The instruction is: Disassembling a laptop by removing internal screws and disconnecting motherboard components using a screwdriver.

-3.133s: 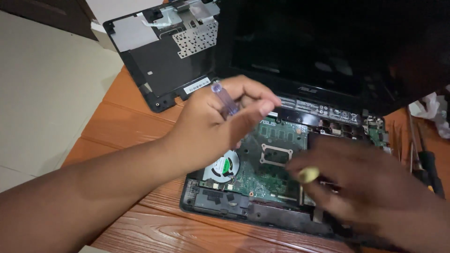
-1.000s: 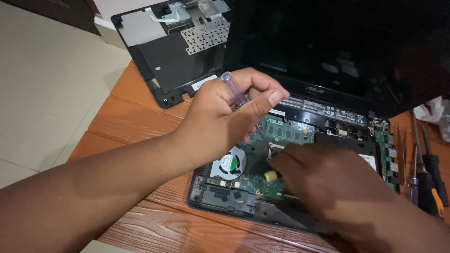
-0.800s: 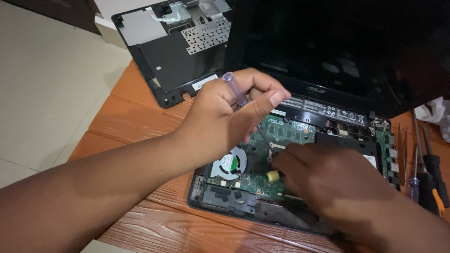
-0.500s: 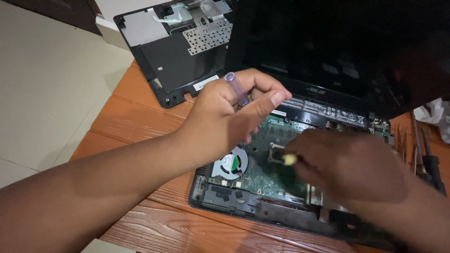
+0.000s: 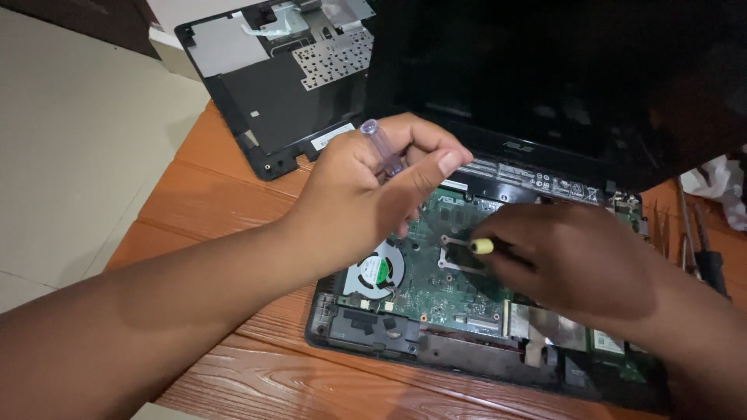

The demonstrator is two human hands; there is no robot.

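Seen from above: left hand (image 5: pixel 366 190) curled around a clear purple-handled screwdriver (image 5: pixel 381 146), thumb and fingers pinching the handle, its rounded end standing up past the knuckles, the shaft hidden below the palm. Just to the right, right hand (image 5: pixel 576 260) resting low over an opened laptop (image 5: pixel 436 311), fingers closed on a small tool with a yellow tip (image 5: pixel 482 246); too little of it visible to name its kind. Between the two hands, the bare green motherboard (image 5: pixel 432 284) with its square processor seat (image 5: pixel 459 253) right beside the yellow tip. Below the left hand, a round cooling fan (image 5: pixel 374 272) with a green centre, set in the black base. Beyond both hands, the dark laptop screen (image 5: pixel 545 78), raised and tilted back. Beyond the left hand, further off, the detached black palmrest cover (image 5: pixel 272 85) lying face down, metal plates showing, partly hanging over the edge of the orange wooden table (image 5: pixel 210 194). To the right of the right hand, several more screwdrivers (image 5: pixel 700 241) lying on the table, near a crumpled white cloth or tissue (image 5: pixel 720 183).
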